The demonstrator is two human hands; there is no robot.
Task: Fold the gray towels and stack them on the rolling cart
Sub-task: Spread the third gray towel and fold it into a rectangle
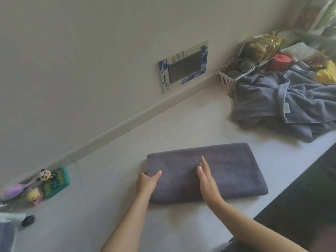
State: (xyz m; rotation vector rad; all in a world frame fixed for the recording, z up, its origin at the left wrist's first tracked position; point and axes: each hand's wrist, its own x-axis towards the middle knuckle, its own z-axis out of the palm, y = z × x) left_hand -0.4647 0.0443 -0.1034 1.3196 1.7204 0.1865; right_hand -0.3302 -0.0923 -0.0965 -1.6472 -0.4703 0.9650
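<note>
1. Both hands are on the folded towel [209,171] in the lower middle of the frame: the left hand [147,182] grips its left end, thumb on top and the other fingers hidden under or behind the edge.
2. Beside it, the right hand [206,180] lies flat on the middle of the towel with straight fingers, pressing and holding nothing.
3. One folded towel, dark gray, lies flat on the white tabletop [109,206], well apart from the heap.
4. One heap of unfolded towels [283,100], lighter blue-gray, lies at the right edge of the frame; how many are in it cannot be told, and its right side is cut off by the frame.
5. At the lower left corner a strip of gray cloth [6,235] is cut off; what it is cannot be told.
6. Behind the heap, upper right: one pink basket [227,79], one red round container [282,61], one yellow thing [326,74], and blurred packets and leaves that are hard to make out.
7. On the wall, one socket plate [183,67] with a blue-and-white surround.
8. At the left edge: one panda figure [45,175] on a green box [58,182], one small doll [34,196], one purple thing [12,191], blurred, and one small dark object [28,220].
</note>
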